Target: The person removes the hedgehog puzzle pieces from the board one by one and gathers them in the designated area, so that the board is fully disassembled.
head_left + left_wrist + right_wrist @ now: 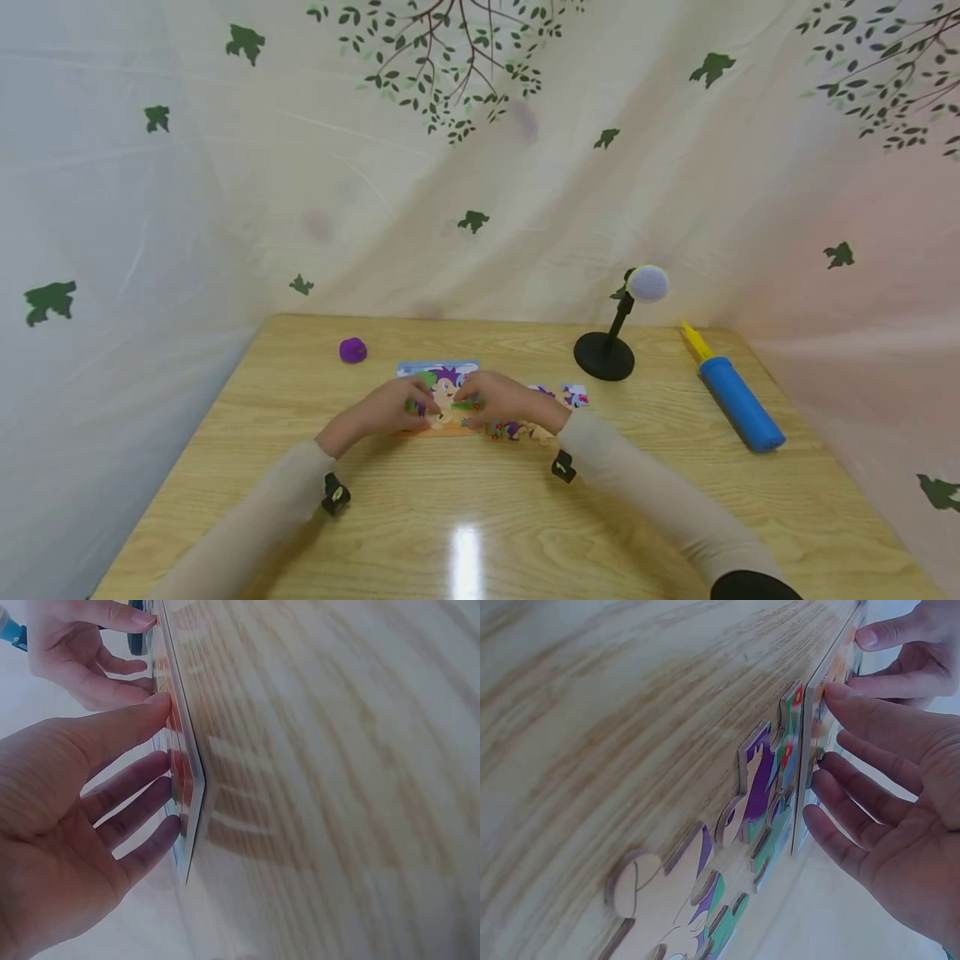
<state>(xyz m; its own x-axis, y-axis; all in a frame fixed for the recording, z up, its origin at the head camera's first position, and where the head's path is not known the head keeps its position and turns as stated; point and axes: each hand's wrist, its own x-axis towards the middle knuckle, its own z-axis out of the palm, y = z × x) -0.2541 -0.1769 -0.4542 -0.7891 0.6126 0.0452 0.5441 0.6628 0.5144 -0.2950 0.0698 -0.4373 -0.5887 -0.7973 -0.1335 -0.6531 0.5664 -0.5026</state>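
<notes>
Above the table [405, 517], 2 hands [386, 407] [501, 396] partly hide the puzzle board [442, 428].

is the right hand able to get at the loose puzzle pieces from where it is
Likely yes: the right hand is at the board, and the loose pieces lie right beside it, with nothing visible blocking the way between.

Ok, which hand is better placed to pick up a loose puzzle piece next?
Probably the right hand: the loose pieces lie beside the board on its side, while the left hand is at the opposite side.
</notes>
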